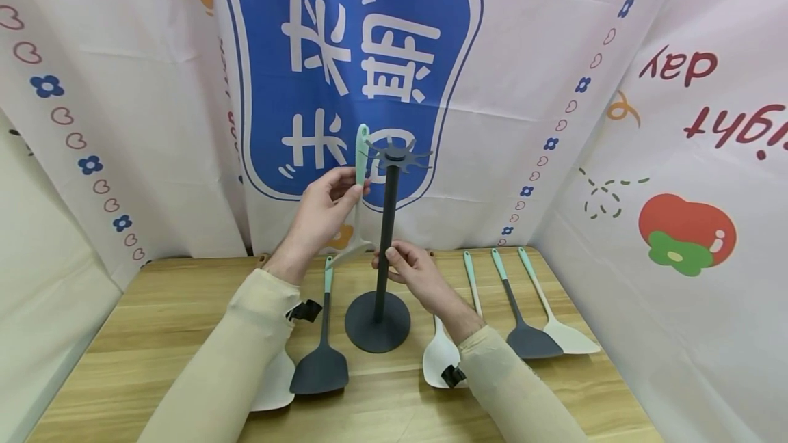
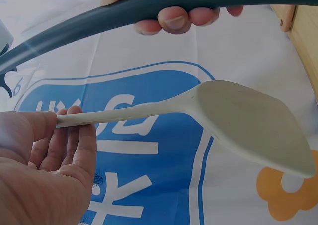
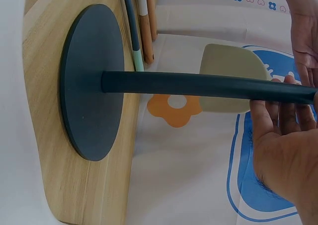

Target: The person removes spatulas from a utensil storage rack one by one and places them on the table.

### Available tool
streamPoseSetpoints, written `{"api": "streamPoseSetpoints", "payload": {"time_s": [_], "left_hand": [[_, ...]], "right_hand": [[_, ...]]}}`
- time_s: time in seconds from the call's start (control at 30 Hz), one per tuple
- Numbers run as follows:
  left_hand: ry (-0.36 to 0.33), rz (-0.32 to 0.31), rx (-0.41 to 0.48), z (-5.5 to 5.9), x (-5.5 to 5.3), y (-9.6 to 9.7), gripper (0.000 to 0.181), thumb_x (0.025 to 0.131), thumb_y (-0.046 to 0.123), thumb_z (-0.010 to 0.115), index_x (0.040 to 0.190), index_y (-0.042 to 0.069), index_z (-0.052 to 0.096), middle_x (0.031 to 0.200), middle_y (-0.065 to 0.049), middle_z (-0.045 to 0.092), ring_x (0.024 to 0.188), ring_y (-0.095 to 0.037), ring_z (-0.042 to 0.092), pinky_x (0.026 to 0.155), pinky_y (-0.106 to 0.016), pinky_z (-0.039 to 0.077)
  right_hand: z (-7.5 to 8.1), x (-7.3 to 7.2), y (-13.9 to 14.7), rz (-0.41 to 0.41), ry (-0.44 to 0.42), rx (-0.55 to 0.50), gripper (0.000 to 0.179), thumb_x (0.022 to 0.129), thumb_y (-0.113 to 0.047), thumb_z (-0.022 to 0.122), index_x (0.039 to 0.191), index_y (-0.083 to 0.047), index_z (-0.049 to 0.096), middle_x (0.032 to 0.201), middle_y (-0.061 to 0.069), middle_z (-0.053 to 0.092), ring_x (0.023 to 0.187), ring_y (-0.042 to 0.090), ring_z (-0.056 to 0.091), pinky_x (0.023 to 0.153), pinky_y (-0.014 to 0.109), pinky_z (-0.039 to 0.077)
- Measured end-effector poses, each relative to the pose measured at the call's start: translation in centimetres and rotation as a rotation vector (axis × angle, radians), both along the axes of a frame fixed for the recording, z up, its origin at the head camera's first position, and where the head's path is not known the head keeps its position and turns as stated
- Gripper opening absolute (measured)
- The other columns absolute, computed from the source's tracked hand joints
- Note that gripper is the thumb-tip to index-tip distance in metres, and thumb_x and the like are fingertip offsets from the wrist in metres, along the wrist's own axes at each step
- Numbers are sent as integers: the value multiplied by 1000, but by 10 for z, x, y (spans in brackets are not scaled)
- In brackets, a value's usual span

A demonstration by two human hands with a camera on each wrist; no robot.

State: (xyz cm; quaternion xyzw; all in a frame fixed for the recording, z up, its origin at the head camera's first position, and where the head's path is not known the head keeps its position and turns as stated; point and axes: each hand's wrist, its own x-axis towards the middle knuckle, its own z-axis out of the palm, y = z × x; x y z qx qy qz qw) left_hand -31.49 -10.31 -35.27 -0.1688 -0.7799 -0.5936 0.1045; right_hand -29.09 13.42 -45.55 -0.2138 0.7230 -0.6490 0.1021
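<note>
My left hand (image 1: 332, 200) pinches a pale turner (image 1: 361, 156) by its mint handle, raised upright beside the top of a dark utensil stand (image 1: 388, 224). The hole at the handle's end is level with the stand's ring of hooks (image 1: 395, 154), at their left edge. In the left wrist view the turner's broad cream blade (image 2: 253, 125) points away from the thumb and fingers. My right hand (image 1: 415, 269) grips the stand's pole partway up, its fingers (image 3: 263, 118) around the shaft. The round base (image 3: 92, 86) sits on the wooden table.
On the table (image 1: 160, 320), a dark turner (image 1: 320, 369) and a white one (image 1: 277, 385) lie left of the base. A white utensil (image 1: 438, 357), a dark turner (image 1: 532, 340) and another white turner (image 1: 569, 338) lie right. A printed cloth (image 1: 511, 33) hangs behind.
</note>
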Motion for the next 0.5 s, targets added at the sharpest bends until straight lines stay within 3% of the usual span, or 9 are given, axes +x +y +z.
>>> {"api": "streamPoseSetpoints", "payload": {"time_s": [0.27,0.5], "left_hand": [[22,49,2,-2,2,-10,40,120,22,70,157,6,67,146,-19,76,137,-35,75,125,-56,61],[40,79,13,-3,6,-20,38,119,24,72,152,6,66,143,-19,73,131,-34,74,126,-59,61]], "right_hand": [[-2,-1,0,-7,8,-6,48,127,-38,52,148,3,67,153,35,67,133,18,75,130,62,57],[1,1,0,-9,-4,0,46,126,-37,53,148,2,67,152,33,69,133,18,74,130,61,57]]}}
